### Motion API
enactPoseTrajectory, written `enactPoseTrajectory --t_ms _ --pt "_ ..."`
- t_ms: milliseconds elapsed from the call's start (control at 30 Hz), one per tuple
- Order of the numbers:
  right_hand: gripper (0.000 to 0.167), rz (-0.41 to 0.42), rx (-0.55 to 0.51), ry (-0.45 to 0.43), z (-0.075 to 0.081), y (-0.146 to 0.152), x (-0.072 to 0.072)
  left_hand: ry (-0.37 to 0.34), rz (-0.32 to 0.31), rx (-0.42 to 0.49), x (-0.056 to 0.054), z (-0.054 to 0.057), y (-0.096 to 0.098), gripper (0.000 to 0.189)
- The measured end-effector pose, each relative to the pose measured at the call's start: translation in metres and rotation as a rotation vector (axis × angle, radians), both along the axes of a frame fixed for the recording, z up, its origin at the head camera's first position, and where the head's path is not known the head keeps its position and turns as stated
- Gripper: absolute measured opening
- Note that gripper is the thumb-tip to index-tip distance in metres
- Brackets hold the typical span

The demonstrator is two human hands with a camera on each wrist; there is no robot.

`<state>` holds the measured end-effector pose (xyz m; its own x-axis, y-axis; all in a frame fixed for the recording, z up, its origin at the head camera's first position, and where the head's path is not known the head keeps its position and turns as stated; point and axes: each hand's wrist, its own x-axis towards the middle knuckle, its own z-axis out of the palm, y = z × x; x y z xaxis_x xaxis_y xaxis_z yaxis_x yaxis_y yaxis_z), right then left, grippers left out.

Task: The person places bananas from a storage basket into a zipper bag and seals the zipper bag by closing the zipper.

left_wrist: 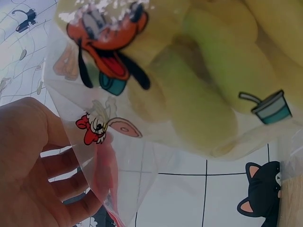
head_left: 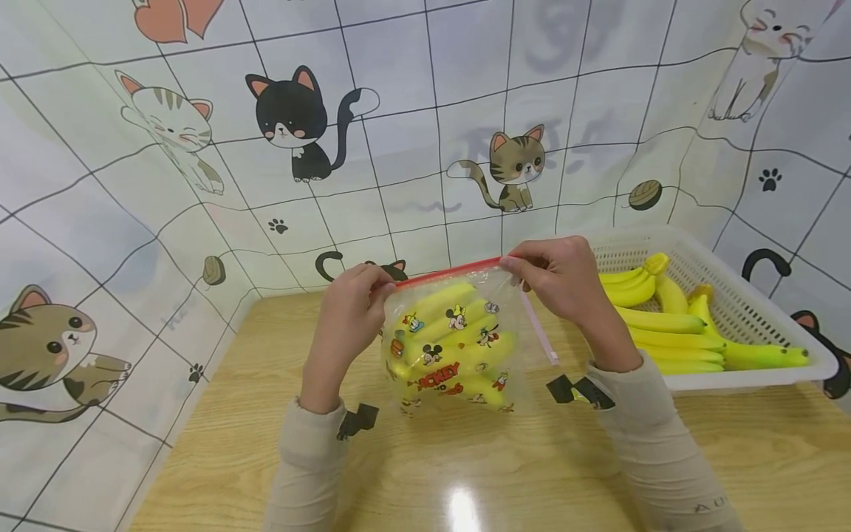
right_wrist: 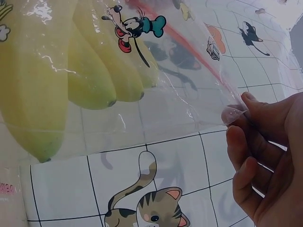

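Note:
A clear zip bag with cartoon prints and a red top strip hangs between both hands, upright over the table. Yellow bananas show through its plastic. At the bag's left top corner, my left hand pinches the red edge; the left wrist view has this hand beside the bag's side. My right hand pinches the other top corner between thumb and finger, as the right wrist view shows with the hand at the bag's corner. Greenish banana tips press near the bag's bottom.
On the right, a white plastic basket holds several bananas. A pink strip with a slider lies on the wooden table between the bag and the basket. Cat-printed sheeting surrounds the table.

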<state>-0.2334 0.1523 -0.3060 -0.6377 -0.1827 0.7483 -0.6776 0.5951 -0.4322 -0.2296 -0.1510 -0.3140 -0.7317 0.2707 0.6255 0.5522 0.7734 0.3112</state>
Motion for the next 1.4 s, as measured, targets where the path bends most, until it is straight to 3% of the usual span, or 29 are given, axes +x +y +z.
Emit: enactPoseTrajectory --t_ms 1400 --pt "0.012 0.073 -0.037 -0.076 -0.0085 0.0004 -0.0024 -0.021 0.050 -0.031 0.0046 -0.0006 -0.0023 0.006"
